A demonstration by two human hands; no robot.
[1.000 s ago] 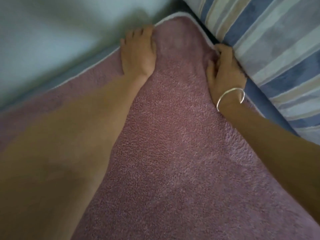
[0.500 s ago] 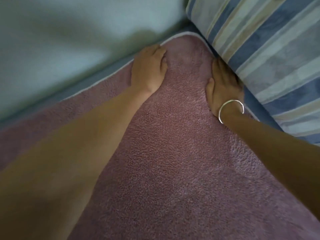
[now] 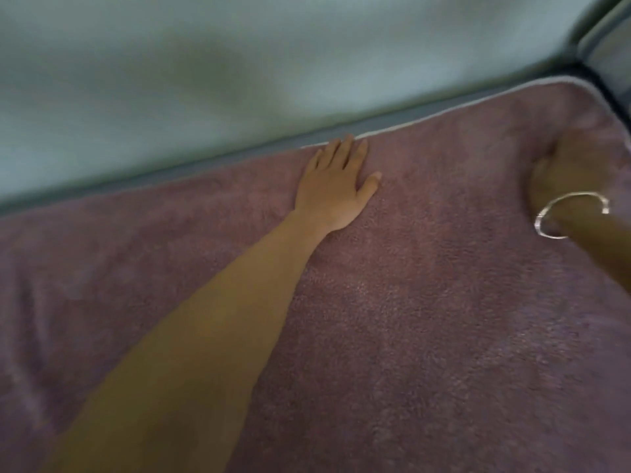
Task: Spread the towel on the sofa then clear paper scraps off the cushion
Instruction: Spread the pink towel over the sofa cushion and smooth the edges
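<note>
A mauve terry towel (image 3: 426, 319) lies spread over the sofa seat and fills most of the view. My left hand (image 3: 338, 186) rests flat on it with straight fingers, fingertips at the towel's pale back hem. My right hand (image 3: 573, 165), with a silver bangle on the wrist, presses on the towel near its far right corner; it is blurred and its fingers are hard to make out. No paper scraps show.
The pale green sofa back (image 3: 239, 70) rises behind the towel, with a strip of blue seat (image 3: 211, 158) between them. A sliver of the striped cushion (image 3: 611, 46) sits at the top right corner.
My left hand has slid left along the towel's back edge, away from the corner, and now lies flat. The view has swung left, so the striped cushion has almost left the frame.
</note>
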